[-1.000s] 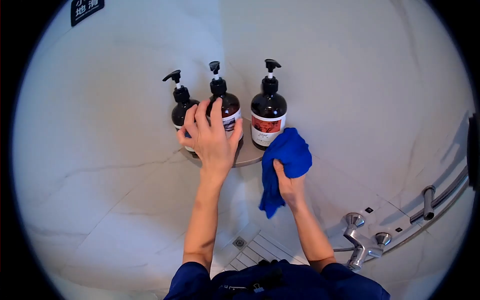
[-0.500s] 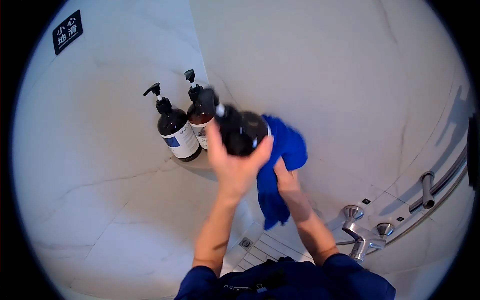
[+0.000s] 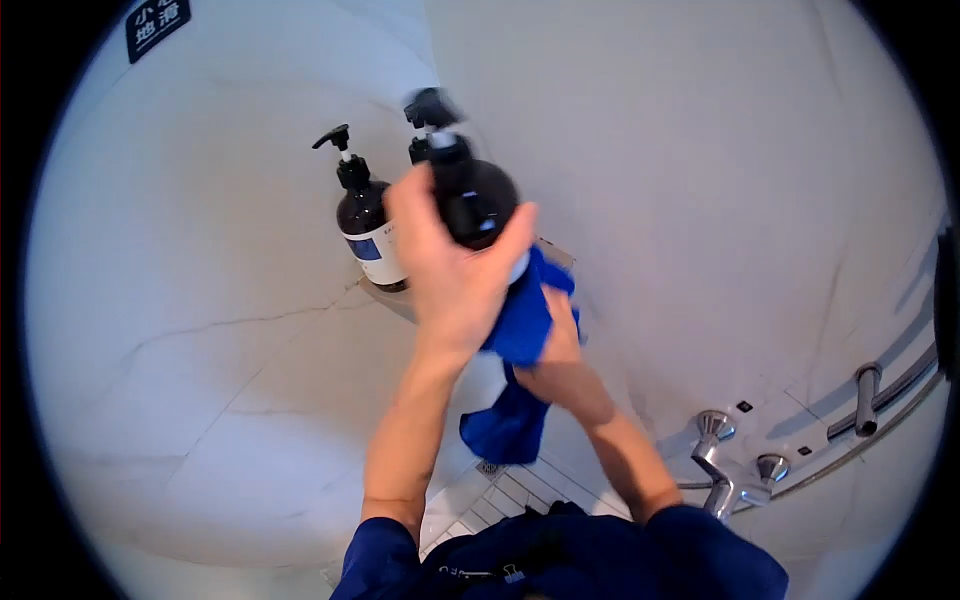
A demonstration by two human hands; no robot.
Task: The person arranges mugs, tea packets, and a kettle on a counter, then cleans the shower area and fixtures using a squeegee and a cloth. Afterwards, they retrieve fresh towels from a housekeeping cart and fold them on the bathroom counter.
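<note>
Pale marbled walls [image 3: 700, 150] met behind the corner shelf [image 3: 395, 302], with the chrome shower mixer [image 3: 735, 490] low on the right, well apart from both hands. The held pump bottle [image 3: 488, 200] was up in front of the shelf, tilted, its base toward the blue cloth [image 3: 522, 325]. The blue-labelled bottle [image 3: 375, 255] stood upright near the shelf's left end; behind the held one, only the pump top of a rear bottle [image 3: 418, 150] showed clearly.

The left hand [image 3: 452, 290] was curved partly open around the held bottle's shoulder, thumb on one side and fingers on the other, probably to steady it and leave the lower part to the cloth. The right hand [image 3: 562, 365] had the cloth bunched against that lower part, a loose end hanging; its fingers were mostly covered, so their exact bend could not be told.

The blue-labelled bottle stood close to the shelf's front edge and just beside the left fingers, leaving little room there. Space lay more open toward the right wall.
</note>
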